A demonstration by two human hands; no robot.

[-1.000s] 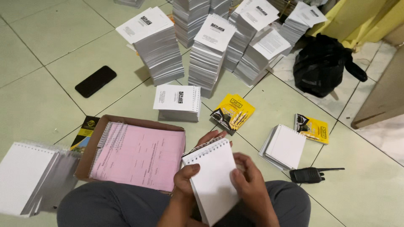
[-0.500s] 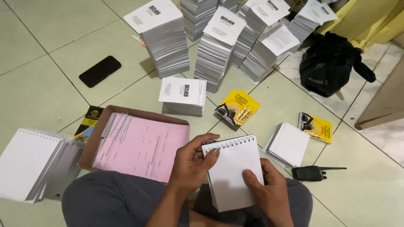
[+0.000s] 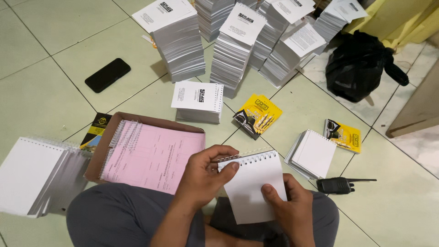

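Note:
A small white spiral-bound notepad is held over my lap, its wire coil along the top edge. My left hand grips its top left corner, fingers curled at the coil. My right hand holds the lower right side, thumb pressed on the blank cover. Left of my hands lies a shallow cardboard box with pink sheets and wire coils in it.
Tall stacks of white printed sheets stand ahead, with a short stack nearer. Yellow covers, a finished notepad pile, a walkie-talkie, a black phone, a black bag and a bound pile at left lie around.
The notepad has been drawn closer and turned slightly. My left hand slid from its lower left up to the coil corner; my right hand stayed on the lower right.

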